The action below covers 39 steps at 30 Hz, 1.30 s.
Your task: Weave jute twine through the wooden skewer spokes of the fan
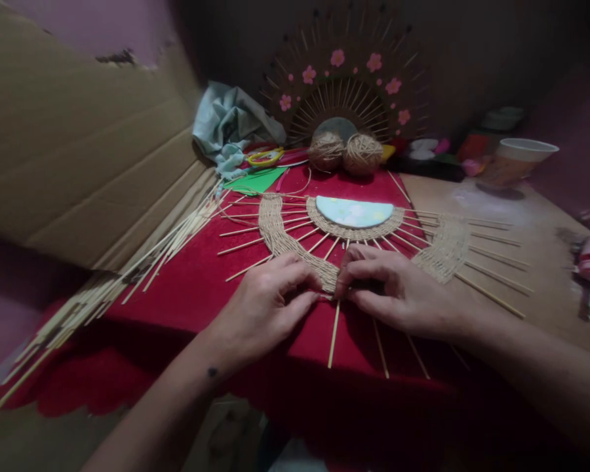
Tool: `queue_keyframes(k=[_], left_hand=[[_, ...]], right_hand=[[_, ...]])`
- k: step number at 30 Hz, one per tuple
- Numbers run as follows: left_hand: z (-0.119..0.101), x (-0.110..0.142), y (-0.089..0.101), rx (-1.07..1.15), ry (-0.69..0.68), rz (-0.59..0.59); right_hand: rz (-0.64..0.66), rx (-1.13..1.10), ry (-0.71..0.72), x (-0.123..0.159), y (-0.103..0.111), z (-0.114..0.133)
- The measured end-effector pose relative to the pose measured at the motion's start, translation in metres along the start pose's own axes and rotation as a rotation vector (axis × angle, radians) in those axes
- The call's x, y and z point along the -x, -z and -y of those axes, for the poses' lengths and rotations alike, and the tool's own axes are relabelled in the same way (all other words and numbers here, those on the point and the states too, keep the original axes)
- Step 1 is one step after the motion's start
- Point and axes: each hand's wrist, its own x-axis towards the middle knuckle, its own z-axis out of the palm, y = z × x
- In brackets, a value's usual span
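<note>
A half-round woven twine fan [270, 223] with thin sticks spreading outward lies on the red cloth. At its centre sits a light blue half-disc [354, 211]. My left hand [278, 295] grips the lower edge of the outer twine band, thumb and fingers pinched together. Just to its right, my right hand [383, 282] pinches the same band beside a stick [333, 334] that points toward me. Any single strand between the fingertips is too small to make out. My right hand hides part of the band. A twine strand trails from the fan's upper left toward the back.
Two twine balls [364, 155] sit behind the fan, below a flowered fan [344, 72]. Yellow-handled scissors [265, 157], green sheet [255, 180] and grey-blue cloth [231, 121] lie back left. Loose sticks [167, 242] line the left edge by a cardboard panel [88, 131]. A plastic cup [516, 164] stands right.
</note>
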Motion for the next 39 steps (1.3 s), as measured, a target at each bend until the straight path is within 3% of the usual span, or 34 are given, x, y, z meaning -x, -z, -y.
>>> queue_keyframes(k=[21, 30, 39], left_hand=[[0.000, 0.001, -0.006, -0.120, -0.055, -0.038], [-0.002, 0.002, -0.005, -0.110, -0.055, -0.026], [-0.002, 0.001, -0.007, -0.118, -0.046, -0.038]], right_hand=[[-0.064, 0.168, 0.279, 0.008, -0.001, -0.005], [-0.106, 0.016, 0.086, 0.010, 0.005, 0.005], [-0.018, 0.148, 0.246, 0.008, 0.000, -0.001]])
